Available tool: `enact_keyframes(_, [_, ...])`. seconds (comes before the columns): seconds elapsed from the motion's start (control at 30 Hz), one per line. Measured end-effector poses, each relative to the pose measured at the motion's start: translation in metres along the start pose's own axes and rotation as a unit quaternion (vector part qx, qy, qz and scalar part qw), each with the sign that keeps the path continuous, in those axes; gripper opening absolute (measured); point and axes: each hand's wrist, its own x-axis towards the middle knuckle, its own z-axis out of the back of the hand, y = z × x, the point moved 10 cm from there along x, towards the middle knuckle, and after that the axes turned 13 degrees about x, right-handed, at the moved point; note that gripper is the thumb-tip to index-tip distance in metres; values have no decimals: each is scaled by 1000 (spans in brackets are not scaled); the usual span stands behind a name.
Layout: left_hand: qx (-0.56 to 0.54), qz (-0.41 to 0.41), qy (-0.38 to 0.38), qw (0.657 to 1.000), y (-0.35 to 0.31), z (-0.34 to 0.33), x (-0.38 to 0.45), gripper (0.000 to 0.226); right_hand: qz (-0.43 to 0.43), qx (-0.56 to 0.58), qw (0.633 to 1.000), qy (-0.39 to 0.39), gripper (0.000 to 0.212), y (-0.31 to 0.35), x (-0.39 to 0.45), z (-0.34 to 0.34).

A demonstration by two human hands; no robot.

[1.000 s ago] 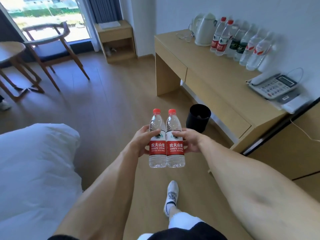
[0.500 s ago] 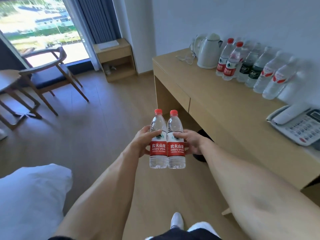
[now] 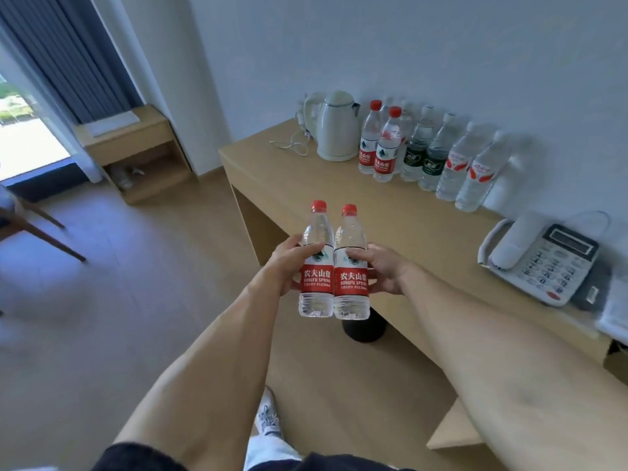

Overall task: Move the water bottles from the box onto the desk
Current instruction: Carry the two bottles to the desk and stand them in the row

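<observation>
Fingers (image 3: pixel 356 254) wrapped round one upright bottle each: left hand (image 3: pixel 287 263) on the left bottle (image 3: pixel 316 266), right hand (image 3: pixel 385 268) on the right bottle (image 3: pixel 351 270), pressed together. I'd say the desk (image 3: pixel 339 205) lies ahead-right, right hand nearer, row of bottles (image 3: pixel 424 154) by the wall.

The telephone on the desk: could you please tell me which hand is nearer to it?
Right. The right hand, holding a bottle, is on the telephone's side; the left hand is farther, beyond both bottles.
</observation>
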Motion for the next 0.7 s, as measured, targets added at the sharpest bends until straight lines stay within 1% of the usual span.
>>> enact_keyframes(0.1, [1, -7, 49, 999, -25, -20, 41, 49, 12, 17, 998, -51, 37, 18, 16, 30])
enact_keyframes(0.27, [53, -41, 126, 990, -65, -46, 112, 36, 35, 58, 989, -128, 40, 46, 45, 71])
enact_keyframes(0.37, [75, -53, 175, 980, -87, -56, 150, 37, 40, 85, 980, -174, 41, 60, 63, 85])
enact_keyframes(0.57, [116, -52, 245, 961, -122, -67, 209, 43, 45, 160, 952, -256, 42, 76, 90, 101])
enact_keyframes(0.7, [133, -53, 283, 948, -133, -79, 233, 44, 55, 204, 933, -292, 36, 77, 98, 108])
